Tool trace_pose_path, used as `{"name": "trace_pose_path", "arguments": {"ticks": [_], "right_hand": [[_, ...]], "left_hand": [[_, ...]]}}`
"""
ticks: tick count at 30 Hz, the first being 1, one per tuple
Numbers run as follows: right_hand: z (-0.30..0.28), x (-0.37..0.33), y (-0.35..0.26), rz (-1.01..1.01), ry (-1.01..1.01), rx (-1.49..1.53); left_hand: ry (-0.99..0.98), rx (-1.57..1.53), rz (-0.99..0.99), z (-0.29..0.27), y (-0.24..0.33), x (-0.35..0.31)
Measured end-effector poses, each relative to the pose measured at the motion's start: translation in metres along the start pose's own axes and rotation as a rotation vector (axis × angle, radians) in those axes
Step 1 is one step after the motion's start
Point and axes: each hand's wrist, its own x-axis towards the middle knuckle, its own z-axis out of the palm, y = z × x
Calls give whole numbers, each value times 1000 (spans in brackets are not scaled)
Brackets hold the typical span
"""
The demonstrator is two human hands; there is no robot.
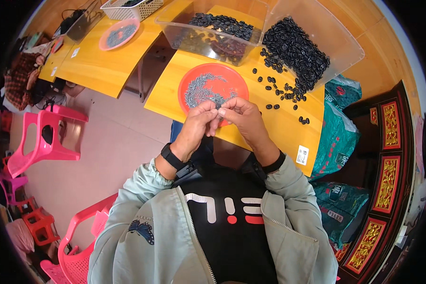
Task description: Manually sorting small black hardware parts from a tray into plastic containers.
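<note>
Looked mid-piece to me: the left hand (192, 128) and right hand (247, 122) met over the near edge of the red plate (238, 87), both pinched nearly closed on a small dark piece (217, 107), mostly covered, so I couldn't tell how far along that one was. Plenty was left, I'd guess, cos the plate held a big spread of grey pins (199, 90), and loads of black oval pieces (296, 49) sat in the tipped clear bin (340, 38) and out on the yellow table (279, 137). The upright clear bin (177, 32) had dark pieces too, but whether those were finished, no idea; too small to tell.
</note>
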Motion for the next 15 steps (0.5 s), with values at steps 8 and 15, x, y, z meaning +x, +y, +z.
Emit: {"name": "trace_pose_path", "arguments": {"ticks": [8, 15], "right_hand": [[2, 0, -16, -6, -122, -5], [1, 1, -9, 74, -146, -59]], "left_hand": [[-73, 109, 12, -13, 5, 0], [-72, 199, 18, -17, 6, -5]]}}
